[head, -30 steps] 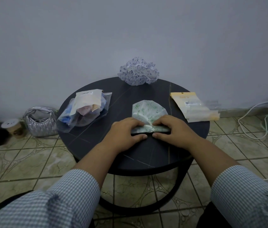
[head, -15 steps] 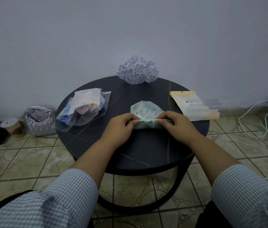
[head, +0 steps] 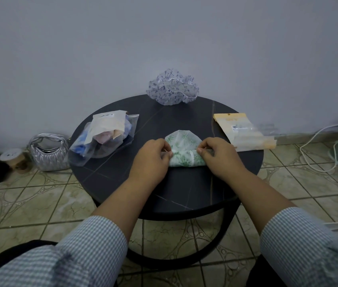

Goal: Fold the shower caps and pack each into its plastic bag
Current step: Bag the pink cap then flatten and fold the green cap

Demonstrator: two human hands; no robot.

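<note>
While each hand (head: pixel 150 157) (head: pixel 219 155) pinches the green shower cap (head: pixel 183 148), their fingertips hide its folded ends.

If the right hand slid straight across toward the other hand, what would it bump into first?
The right hand points inward, left across the table. It would first push into the green shower cap it already pinches, then probably meet the left hand gripping the other end.

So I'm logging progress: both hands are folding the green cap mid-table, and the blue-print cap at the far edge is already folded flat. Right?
Not quite. The head view shows the blue-print cap still puffed and unfolded. Both hands, left hand and right hand, do pinch the green cap.
</note>
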